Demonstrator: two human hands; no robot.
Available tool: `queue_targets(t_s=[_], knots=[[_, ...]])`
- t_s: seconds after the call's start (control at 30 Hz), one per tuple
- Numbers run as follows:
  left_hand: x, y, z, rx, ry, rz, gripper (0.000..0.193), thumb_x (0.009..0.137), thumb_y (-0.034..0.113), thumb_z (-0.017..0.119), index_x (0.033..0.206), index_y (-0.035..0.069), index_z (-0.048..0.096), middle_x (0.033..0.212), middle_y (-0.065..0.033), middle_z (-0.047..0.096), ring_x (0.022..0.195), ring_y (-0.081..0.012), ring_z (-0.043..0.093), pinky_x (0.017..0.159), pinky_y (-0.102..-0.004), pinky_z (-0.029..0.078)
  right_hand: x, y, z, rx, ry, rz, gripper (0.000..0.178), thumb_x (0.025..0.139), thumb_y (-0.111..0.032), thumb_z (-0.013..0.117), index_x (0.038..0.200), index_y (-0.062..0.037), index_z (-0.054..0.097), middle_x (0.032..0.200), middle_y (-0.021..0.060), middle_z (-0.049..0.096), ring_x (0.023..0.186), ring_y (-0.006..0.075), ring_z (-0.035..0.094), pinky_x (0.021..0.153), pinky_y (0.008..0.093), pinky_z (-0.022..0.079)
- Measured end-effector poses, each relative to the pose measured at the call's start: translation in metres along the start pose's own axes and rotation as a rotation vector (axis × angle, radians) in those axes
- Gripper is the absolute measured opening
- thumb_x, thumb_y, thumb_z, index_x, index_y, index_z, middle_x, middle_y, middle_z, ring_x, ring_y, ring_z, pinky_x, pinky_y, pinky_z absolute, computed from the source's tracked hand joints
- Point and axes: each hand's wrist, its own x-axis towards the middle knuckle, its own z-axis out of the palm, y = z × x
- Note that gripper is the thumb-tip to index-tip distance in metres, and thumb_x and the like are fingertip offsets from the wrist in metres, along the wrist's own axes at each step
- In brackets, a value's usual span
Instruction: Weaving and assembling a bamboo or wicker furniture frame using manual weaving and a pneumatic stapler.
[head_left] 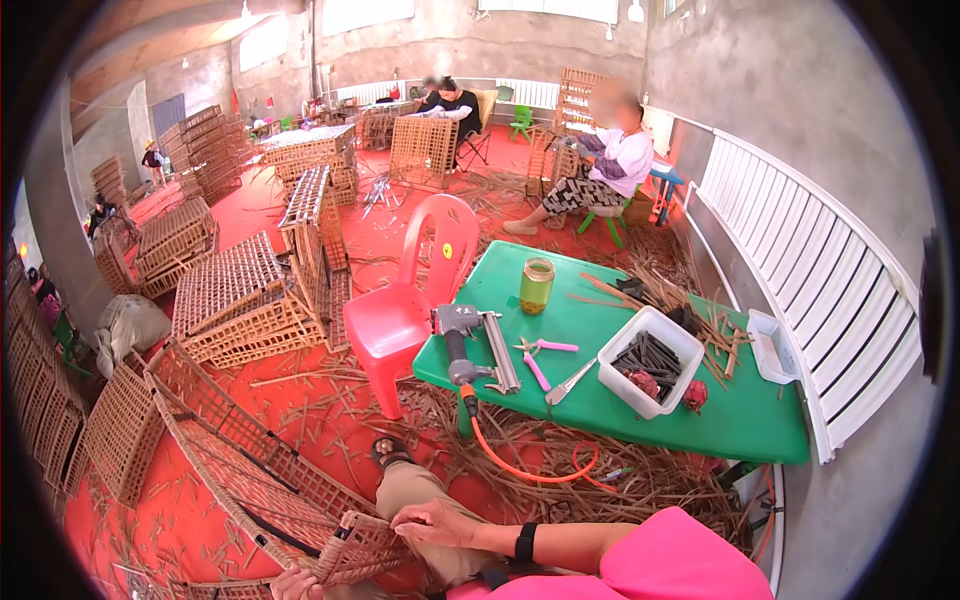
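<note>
A long brown woven basket (240, 455) lies tilted across my lap and the floor at the lower left, with dark strips along its frame. At the lower edge my left hand (296, 584) is closed on the near end of the basket, partly cut off by the picture's edge. My right hand (437, 523) is over my knee beside the basket's near right corner. Its fingers are bent and drawn together; whatever they may hold is too small to make out.
A green table (590, 400) bears a nail gun (474, 348) with an orange hose, pink-handled cutters (540, 358), scissors (570, 382), a white bin (652, 360) of dark strips, and a jar (537, 286). A red chair (410, 300), stacked baskets (240, 300) and strip scraps surround me. Other people sit farther back.
</note>
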Motion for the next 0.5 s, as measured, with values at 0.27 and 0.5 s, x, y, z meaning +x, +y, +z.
queue_targets(t_s=[0.27, 0.5], knots=[[-0.012, 0.001, 0.006, -0.026, -0.077, -0.034, 0.016, 0.087, 0.015, 0.072, 0.097, 0.002, 0.067, 0.106, -0.0145, 0.063, 0.109, -0.0336, 0.060, 0.096, -0.0447, 0.047, -0.001, 0.009, 0.007, -0.014, 0.061, -0.114, 0.019, 0.095, -0.016, 0.061, 0.107, -0.0044, 0.069, 0.079, 0.0069, 0.069, 0.068, 0.0142, 0.063, 0.064, 0.0298, 0.049], [-0.047, 0.001, 0.004, -0.035, -0.227, -0.156, 0.017, 0.087, 0.015, 0.072, 0.096, 0.002, 0.067, 0.106, -0.0145, 0.063, 0.109, -0.0336, 0.060, 0.096, -0.0449, 0.047, 0.006, 0.001, 0.000, 0.071, 0.011, 0.081, 0.020, 0.096, -0.019, 0.058, 0.103, -0.0027, 0.068, 0.068, 0.0120, 0.063, 0.060, 0.0205, 0.062, 0.059, 0.0352, 0.047]])
